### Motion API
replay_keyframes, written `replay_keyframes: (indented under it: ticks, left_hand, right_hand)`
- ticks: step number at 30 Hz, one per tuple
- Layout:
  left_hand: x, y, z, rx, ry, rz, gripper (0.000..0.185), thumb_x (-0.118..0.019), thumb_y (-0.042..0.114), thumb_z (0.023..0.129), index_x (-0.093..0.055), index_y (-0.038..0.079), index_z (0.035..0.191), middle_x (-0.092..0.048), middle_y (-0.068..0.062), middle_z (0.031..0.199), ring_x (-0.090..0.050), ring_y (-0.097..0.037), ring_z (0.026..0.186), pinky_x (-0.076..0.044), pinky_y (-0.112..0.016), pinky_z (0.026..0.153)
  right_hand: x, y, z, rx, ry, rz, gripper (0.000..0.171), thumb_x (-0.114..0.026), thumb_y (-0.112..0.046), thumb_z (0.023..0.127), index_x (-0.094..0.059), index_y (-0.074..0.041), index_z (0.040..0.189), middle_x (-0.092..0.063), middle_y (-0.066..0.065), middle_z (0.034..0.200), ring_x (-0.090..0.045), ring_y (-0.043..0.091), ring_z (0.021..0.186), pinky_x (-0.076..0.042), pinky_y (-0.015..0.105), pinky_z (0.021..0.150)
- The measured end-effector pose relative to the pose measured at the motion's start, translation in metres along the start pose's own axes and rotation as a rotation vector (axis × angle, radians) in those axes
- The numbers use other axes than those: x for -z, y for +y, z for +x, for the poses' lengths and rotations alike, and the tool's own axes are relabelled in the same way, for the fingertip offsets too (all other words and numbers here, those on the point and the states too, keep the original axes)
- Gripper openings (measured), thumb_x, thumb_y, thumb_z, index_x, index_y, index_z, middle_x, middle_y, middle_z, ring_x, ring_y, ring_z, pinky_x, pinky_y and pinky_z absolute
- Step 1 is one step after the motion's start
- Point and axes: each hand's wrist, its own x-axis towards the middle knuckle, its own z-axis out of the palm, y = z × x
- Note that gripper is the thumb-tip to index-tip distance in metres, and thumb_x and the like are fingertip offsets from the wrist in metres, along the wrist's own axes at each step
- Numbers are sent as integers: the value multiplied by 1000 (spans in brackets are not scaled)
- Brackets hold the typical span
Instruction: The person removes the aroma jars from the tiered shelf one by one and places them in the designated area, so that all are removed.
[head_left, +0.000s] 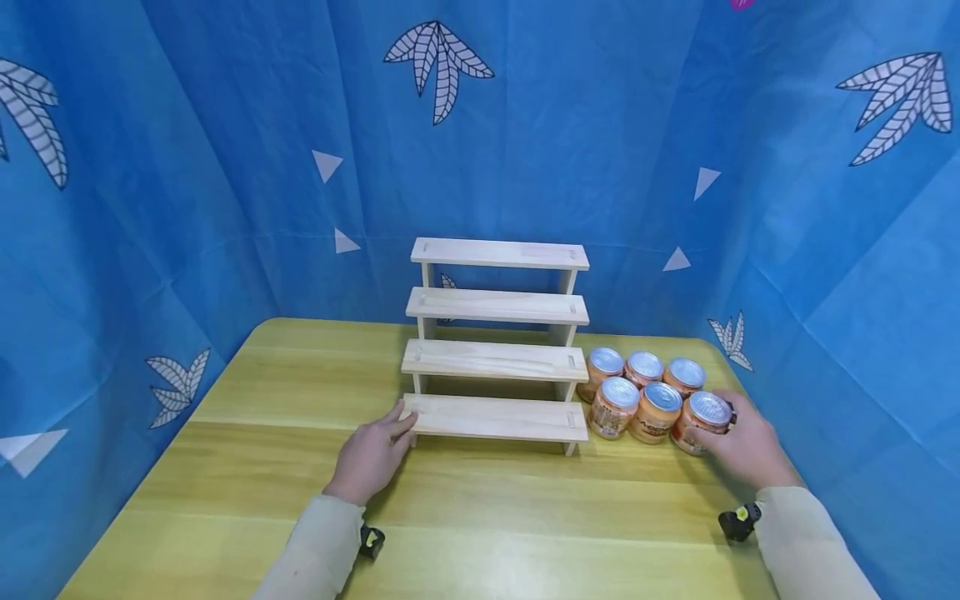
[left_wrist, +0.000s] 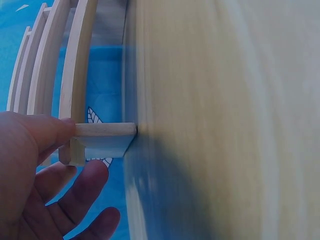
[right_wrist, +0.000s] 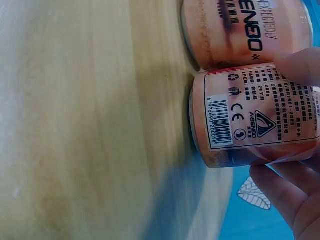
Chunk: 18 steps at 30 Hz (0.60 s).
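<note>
A four-tier stand of pale wood, stepped like a staircase, is a wooden display stand. My left hand holds the left end of its lowest board. In the left wrist view the thumb touches that board's end, with the other fingers bent around beyond it. On the right, several small orange-labelled cans with silver lids stand close together. My right hand grips the nearest right can. The right wrist view shows the barcode side of this can, with thumb and fingers on opposite sides; it touches its neighbour.
The stand and cans are on a yellowish wood-grain table. A blue curtain with leaf prints hangs behind and along both sides. The cans stand right beside the stand's right edge, with the right curtain not far beyond.
</note>
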Motion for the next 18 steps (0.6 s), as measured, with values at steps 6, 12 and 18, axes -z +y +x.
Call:
replay_keyframes:
  ticks: [6, 12, 18]
  left_hand:
    - [-1, -2, 0, -15, 24, 1, 38, -70, 21, 97, -66, 16, 134, -48, -10, 151, -29, -9, 36, -34, -25, 37]
    - [-1, -2, 1, -7, 24, 0, 38, -70, 22, 97, -66, 17, 134, -48, -8, 152, -30, -10, 38, -34, -25, 38]
    - [-1, -2, 2, -20, 37, 27, 37, -71, 22, 96, -66, 18, 133, -48, -8, 151, -65, -30, 66, -55, -39, 58]
  right_hand:
    - [-5, 2, -1, 11, 25, 13, 85, -81, -40, 86, -39, 7, 143, -52, 35, 131, -53, 51, 114, -46, 63, 87]
    - [-6, 0, 1, 33, 42, 25, 81, -81, -38, 87, -41, 8, 141, -55, 34, 127, -55, 50, 112, -46, 63, 86]
    - [-11, 7, 4, 68, 15, 72, 81, -78, -36, 90, -36, 9, 144, -53, 33, 129, -55, 48, 113, -46, 63, 88]
